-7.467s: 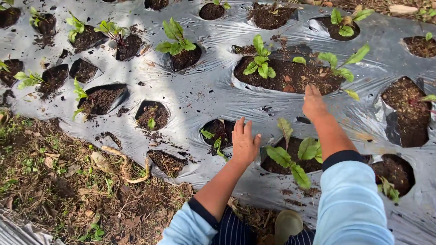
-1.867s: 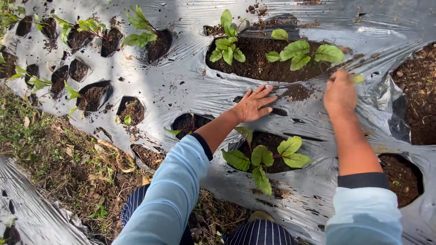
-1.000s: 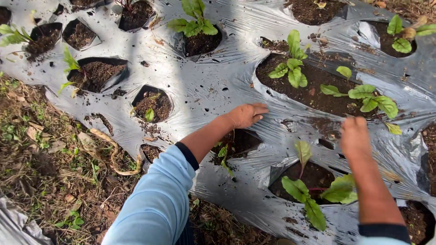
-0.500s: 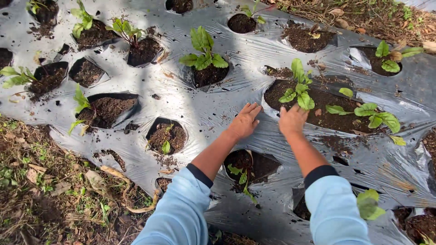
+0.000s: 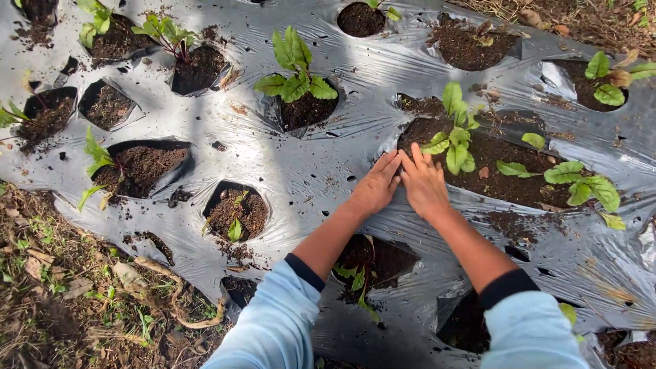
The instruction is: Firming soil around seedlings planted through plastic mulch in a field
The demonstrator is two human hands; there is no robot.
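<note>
Both hands are lying flat, fingers together and stretched, on the shiny black plastic mulch sheet (image 5: 321,171) that is covering the garden bed. The left hand (image 5: 375,187) and the right hand (image 5: 424,184) are touching side by side, palms down, holding nothing. Their fingertips are reaching the near-left edge of a large torn opening of dark soil (image 5: 506,174), just beside a small green leafy seedling with pale stems (image 5: 453,133). Light blue sleeves with dark cuffs (image 5: 270,321) are covering both forearms.

Judgement on doing this well: the hands seem to be pressing the film flat at the rim of the opening. The pressure is best kept on the plastic and the soil edge, with the fingertips staying clear of the seedling's stem, which is standing very near them. A slow, even push looks safer than a shove, since the film is already wrinkled and torn here and could rip further.

Around them: a second green seedling with broad leaves (image 5: 581,181) is growing at the right end of the same opening. Another leafy seedling in a round hole (image 5: 295,75) is standing well apart, up and left. Dry grass and brown litter (image 5: 75,287) are bordering the sheet at lower left.
</note>
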